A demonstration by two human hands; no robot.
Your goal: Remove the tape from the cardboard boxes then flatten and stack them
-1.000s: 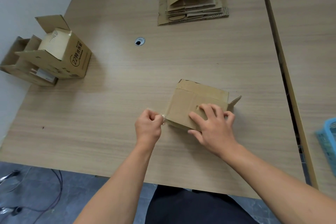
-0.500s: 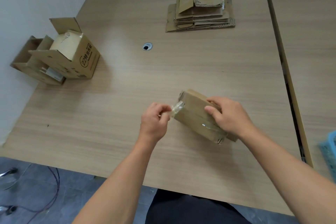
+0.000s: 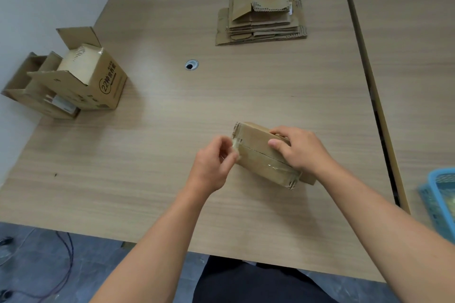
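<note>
A small brown box sits near the front of the big wooden table. The right hand grips its far end. The left hand pinches a bit of clear tape at the near end. A pile of flat boxes lies far back. Two open boxes sit at the left by the wall.

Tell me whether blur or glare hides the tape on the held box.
Head view: the left hand is motion-blurred where it pinches the tape, which shows only as a glossy streak on the box; a soft glare patch lies on the table; wide-angle bends the table's edges.
</note>
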